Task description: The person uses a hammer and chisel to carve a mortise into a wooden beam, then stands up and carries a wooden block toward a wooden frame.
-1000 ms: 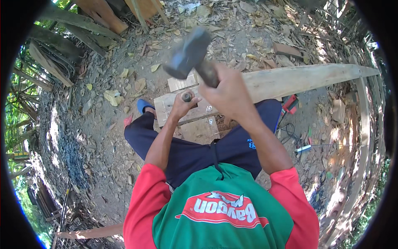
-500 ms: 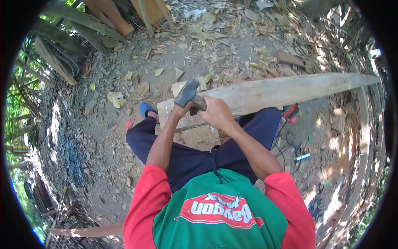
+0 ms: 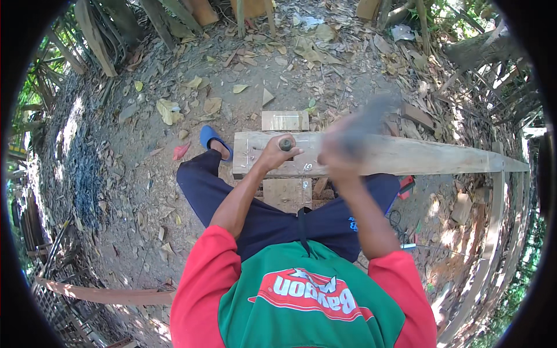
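Note:
A long pale plank [image 3: 418, 152] lies across in front of me, with pencil lines near its left end. My left hand [image 3: 272, 154] is closed round an upright chisel [image 3: 285, 144]; its round butt end faces up and its blade is hidden below the fist. To the right, my right hand [image 3: 339, 152] grips a hammer [image 3: 371, 119], raised over the plank and smeared by motion. Hammer and chisel are apart.
Wooden blocks [image 3: 284, 120] lie beyond and under the plank's left end. My foot in a blue shoe [image 3: 213, 141] is beside that end. A red tool [image 3: 406, 187] lies by my right knee. Dry leaves [image 3: 168, 111] litter the dirt, and posts [image 3: 96, 40] stand at the far left.
The hammer has lifted off from over the chisel and swung right and up with my right hand. My left hand stays on the chisel. The view has shifted slightly.

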`<state>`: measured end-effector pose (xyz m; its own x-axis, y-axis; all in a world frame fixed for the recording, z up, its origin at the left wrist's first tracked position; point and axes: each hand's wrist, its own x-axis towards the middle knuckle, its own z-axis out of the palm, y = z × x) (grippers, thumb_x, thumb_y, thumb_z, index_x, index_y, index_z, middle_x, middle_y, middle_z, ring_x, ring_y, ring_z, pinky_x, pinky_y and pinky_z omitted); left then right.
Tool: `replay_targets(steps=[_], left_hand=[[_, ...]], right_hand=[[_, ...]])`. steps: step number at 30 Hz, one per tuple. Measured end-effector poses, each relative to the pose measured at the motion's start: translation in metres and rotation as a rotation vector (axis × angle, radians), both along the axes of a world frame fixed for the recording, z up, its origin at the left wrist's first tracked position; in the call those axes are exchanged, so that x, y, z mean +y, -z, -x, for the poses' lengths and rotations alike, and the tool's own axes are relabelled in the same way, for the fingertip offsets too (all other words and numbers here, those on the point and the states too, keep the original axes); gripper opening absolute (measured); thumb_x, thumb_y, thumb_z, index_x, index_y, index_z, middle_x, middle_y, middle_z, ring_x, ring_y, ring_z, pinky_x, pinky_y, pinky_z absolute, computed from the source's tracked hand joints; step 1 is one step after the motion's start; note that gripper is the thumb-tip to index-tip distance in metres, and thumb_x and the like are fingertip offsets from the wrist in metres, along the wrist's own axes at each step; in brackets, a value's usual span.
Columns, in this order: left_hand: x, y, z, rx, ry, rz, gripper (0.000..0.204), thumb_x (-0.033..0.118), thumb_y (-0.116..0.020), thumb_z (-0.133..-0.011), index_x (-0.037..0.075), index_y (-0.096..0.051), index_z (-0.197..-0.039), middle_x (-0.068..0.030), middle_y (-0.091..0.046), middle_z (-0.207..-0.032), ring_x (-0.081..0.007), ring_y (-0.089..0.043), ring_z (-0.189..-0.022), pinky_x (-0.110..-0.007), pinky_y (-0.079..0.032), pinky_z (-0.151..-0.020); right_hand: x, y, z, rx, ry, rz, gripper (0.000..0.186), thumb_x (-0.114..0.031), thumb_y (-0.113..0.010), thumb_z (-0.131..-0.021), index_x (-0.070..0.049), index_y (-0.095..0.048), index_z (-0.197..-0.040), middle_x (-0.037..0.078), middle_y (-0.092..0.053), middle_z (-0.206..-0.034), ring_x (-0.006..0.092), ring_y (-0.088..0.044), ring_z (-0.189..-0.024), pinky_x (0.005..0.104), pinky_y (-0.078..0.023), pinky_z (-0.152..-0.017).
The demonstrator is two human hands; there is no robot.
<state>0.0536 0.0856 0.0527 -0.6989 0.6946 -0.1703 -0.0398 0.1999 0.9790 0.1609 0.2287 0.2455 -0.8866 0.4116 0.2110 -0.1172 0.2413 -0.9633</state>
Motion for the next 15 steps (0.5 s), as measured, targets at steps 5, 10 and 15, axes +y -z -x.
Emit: replay_targets(steps=[5, 10, 15], left_hand=[[-0.008, 0.020, 0.066, 0.934, -0.055, -0.095, 0.058, 0.015, -0.082, -0.077, 0.002, -0.057, -0.128, -0.0065, -0.067, -0.111, -0.0146, -0.060, -0.101, -0.033, -0.049, -0.091], [-0.008, 0.026, 0.014, 0.020, 0.003, -0.036, 0.026, 0.018, -0.082, -0.079, 0.007, -0.064, -0.095, 0.0005, -0.062, -0.087, -0.0087, -0.056, -0.079, -0.028, -0.050, -0.074], [-0.012, 0.012, -0.001, 0.001, -0.060, -0.085, 0.027, 0.020, -0.081, -0.080, 0.008, -0.058, -0.075, 0.0049, -0.053, -0.068, -0.0054, -0.048, -0.062, -0.027, -0.044, -0.057]], right_hand=[[-0.019, 0.101, 0.013, -0.521, -0.243, -0.622, 0.030, -0.017, -0.069, -0.074, 0.001, -0.066, -0.097, 0.028, -0.067, -0.087, 0.0433, -0.066, -0.086, 0.0494, -0.053, -0.078], [0.012, -0.010, -0.001, -0.351, -0.089, -0.364, 0.031, -0.017, -0.070, -0.074, 0.004, -0.064, -0.096, 0.021, -0.066, -0.079, 0.0321, -0.065, -0.071, 0.0424, -0.050, -0.066], [0.057, -0.182, -0.025, 0.098, 0.340, -0.317, 0.027, -0.023, -0.067, -0.086, 0.002, -0.064, -0.097, 0.005, -0.061, -0.073, 0.0093, -0.056, -0.059, 0.0248, -0.046, -0.055]])
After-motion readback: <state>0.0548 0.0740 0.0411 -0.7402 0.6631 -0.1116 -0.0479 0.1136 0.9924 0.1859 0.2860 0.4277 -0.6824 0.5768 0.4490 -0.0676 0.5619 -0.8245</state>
